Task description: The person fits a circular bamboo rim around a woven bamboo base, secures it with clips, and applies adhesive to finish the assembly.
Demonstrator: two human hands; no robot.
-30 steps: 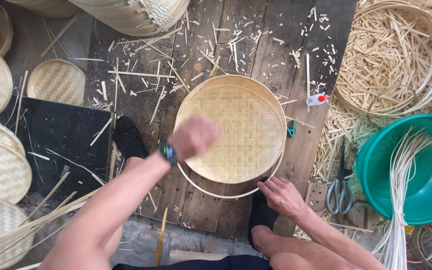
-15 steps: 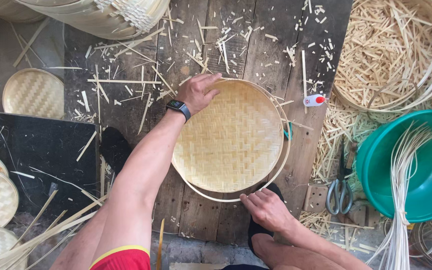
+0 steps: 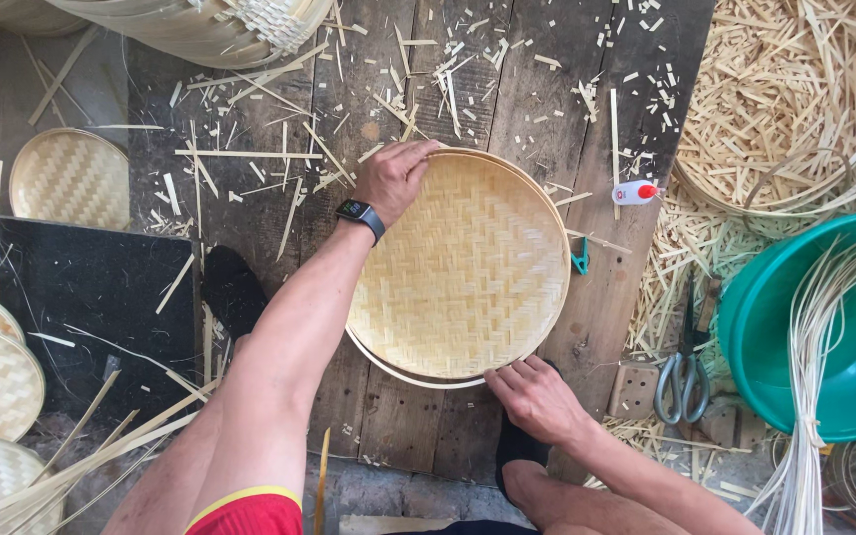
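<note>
Plank floor (image 3: pixel 537 89); left hand (image 3: pixel 393 178) and right hand (image 3: pixel 537 396) grip woven tray (image 3: pixel 463 267) rim.

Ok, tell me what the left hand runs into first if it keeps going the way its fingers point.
Probably the loose bamboo offcuts on the planks: the left hand points up-right over the woven tray's far rim.

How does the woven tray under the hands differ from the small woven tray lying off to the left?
The woven tray is larger than the small woven tray. It lies on the wooden boards; the small one lies on grey ground beside them. The left hand grips its far rim and the right hand its near rim; nothing touches the small one. Both are round, pale and woven.
</note>
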